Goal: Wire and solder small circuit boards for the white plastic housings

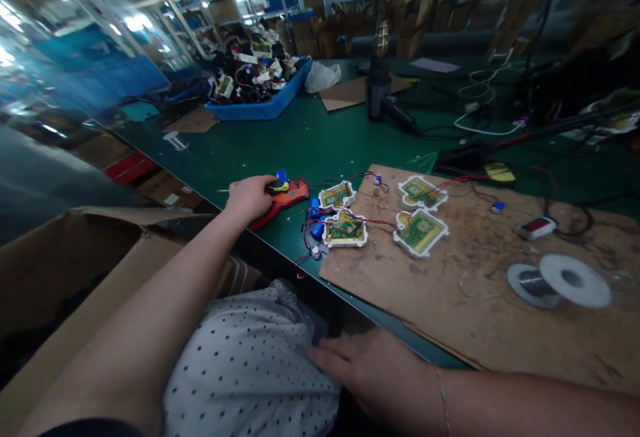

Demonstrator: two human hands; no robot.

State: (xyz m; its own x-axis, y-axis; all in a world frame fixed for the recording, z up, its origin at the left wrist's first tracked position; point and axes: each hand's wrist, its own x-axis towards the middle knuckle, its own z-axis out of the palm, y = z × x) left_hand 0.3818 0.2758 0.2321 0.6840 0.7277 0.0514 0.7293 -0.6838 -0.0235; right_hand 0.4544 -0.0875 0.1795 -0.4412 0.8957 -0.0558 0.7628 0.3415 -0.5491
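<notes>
My left hand (251, 198) reaches to the table's left edge, its fingers closed on the yellow-and-black handle of a tool (280, 186), which lies over a red-orange tool (296, 192). Low in front of me, near the polka-dot cloth (250, 357) on my lap, my right hand (370, 360) hangs with fingers extended and nothing visible in it. Two green circuit boards in white frames (345, 229) sit just right of my left hand, beside blue cylinders (317, 227). Two more boards (421, 232) rest on the brown board, with red and black wires.
A solder spool (575, 280) lies on the brown board (480, 317). Behind it are a soldering iron stand, cables and a heat gun (379, 87). A blue bin (270, 107) of parts stands at the back. An open cardboard box (100, 290) is at the left.
</notes>
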